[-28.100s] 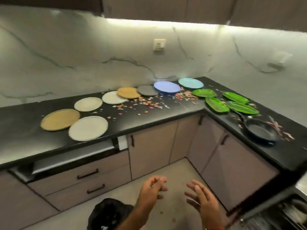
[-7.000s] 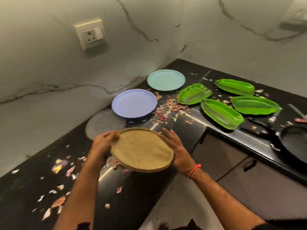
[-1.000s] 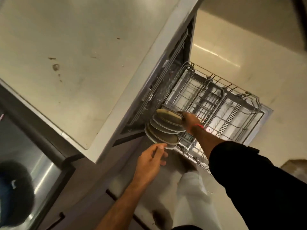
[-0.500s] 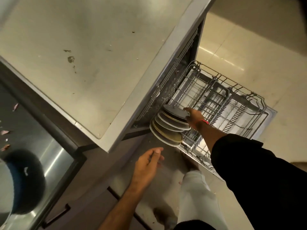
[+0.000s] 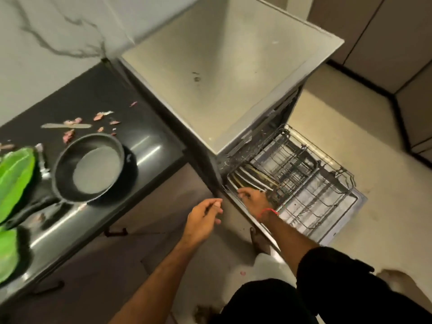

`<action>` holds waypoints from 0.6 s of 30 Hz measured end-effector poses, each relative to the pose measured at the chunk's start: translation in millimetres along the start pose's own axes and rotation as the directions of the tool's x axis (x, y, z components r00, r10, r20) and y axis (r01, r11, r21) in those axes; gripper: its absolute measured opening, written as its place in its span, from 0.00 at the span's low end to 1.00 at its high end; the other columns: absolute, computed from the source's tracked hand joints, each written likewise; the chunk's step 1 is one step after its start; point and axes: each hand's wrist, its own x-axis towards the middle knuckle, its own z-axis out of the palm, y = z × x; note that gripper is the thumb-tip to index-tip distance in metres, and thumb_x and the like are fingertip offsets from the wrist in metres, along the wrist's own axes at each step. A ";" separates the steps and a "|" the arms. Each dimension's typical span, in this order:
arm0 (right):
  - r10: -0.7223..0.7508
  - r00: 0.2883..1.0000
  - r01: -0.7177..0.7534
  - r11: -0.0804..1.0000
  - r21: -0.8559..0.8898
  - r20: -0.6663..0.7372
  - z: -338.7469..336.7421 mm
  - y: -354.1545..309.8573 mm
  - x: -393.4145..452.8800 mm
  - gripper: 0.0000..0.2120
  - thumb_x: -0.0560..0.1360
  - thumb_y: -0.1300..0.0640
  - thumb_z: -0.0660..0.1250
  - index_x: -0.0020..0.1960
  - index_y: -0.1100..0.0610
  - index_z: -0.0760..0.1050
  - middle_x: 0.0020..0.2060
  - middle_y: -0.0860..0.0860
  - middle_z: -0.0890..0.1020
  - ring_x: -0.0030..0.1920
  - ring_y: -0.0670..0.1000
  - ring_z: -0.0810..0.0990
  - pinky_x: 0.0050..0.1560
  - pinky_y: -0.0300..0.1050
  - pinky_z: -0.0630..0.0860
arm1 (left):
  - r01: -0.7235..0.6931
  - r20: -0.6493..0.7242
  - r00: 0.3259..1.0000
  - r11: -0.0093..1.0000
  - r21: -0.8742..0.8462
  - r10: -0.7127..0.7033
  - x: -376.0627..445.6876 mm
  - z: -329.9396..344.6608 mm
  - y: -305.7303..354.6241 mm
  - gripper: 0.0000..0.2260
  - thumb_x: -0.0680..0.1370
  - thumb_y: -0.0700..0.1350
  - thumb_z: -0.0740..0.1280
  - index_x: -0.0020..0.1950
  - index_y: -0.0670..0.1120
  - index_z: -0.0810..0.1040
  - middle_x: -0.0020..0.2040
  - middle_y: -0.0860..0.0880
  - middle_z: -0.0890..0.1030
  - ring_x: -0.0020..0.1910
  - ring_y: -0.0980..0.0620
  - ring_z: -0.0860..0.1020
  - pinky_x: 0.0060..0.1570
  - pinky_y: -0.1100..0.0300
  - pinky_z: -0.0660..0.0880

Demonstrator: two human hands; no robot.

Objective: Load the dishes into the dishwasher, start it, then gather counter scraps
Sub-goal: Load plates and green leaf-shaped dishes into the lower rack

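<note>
The dishwasher point(image 5: 224, 73) stands open with its lower wire rack point(image 5: 311, 183) pulled out over the floor. Several round plates point(image 5: 253, 177) stand on edge in the rack's near-left corner. My right hand point(image 5: 253, 198), with a red thread at the wrist, reaches down to them and its fingers touch the rim of the nearest plate. My left hand point(image 5: 203, 218) hovers in front of the cabinet beside the dishwasher, fingers loosely curled, holding nothing. Pinkish scraps point(image 5: 70, 135) lie on the black counter point(image 5: 149, 141).
A black frying pan point(image 5: 91, 169) sits on the counter near its front edge. Green leaf-shaped plates point(image 5: 14, 181) lie at the far left. A flat pale utensil point(image 5: 66, 125) lies among the scraps. The rest of the rack holds nothing. Beige floor lies to the right.
The plates that my right hand held above the rack now stand in it, and that hand has dropped to their near rim. My view has swung to take in the counter and pan.
</note>
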 end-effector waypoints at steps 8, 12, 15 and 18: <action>-0.263 0.937 0.260 0.965 0.043 0.231 133.1 -120.9 -125.9 0.10 0.77 0.63 0.65 0.56 0.55 0.81 0.47 0.48 0.85 0.40 0.32 0.79 0.50 0.31 0.74 | -0.011 -0.251 0.968 0.994 -0.109 -0.016 -119.7 -120.4 -96.5 0.09 0.84 0.45 0.63 0.59 0.47 0.81 0.47 0.49 0.84 0.32 0.62 0.79 0.29 0.68 0.73; -0.382 0.867 0.379 0.922 0.073 0.319 196.3 -177.9 -176.8 0.13 0.77 0.64 0.64 0.53 0.48 0.81 0.44 0.44 0.85 0.42 0.38 0.82 0.49 0.33 0.76 | -0.030 -0.384 0.923 0.983 -0.179 -0.042 -177.8 -171.5 -142.3 0.09 0.83 0.44 0.62 0.53 0.48 0.83 0.48 0.49 0.84 0.36 0.58 0.81 0.31 0.70 0.72; -0.441 0.802 0.433 0.894 0.115 0.403 245.8 -213.9 -214.3 0.14 0.78 0.65 0.64 0.52 0.47 0.81 0.44 0.46 0.86 0.42 0.44 0.84 0.46 0.39 0.78 | -0.045 -0.505 0.855 0.953 -0.300 -0.118 -222.1 -205.7 -177.2 0.08 0.83 0.42 0.62 0.51 0.45 0.82 0.48 0.49 0.84 0.40 0.54 0.81 0.29 0.71 0.71; -0.498 0.709 0.494 0.856 0.151 0.499 288.4 -243.1 -251.8 0.13 0.78 0.65 0.64 0.53 0.50 0.82 0.44 0.46 0.86 0.43 0.48 0.84 0.48 0.43 0.80 | -0.073 -0.594 0.783 0.921 -0.382 -0.184 -258.4 -229.9 -213.4 0.08 0.83 0.42 0.63 0.48 0.47 0.81 0.47 0.49 0.84 0.38 0.53 0.82 0.29 0.70 0.72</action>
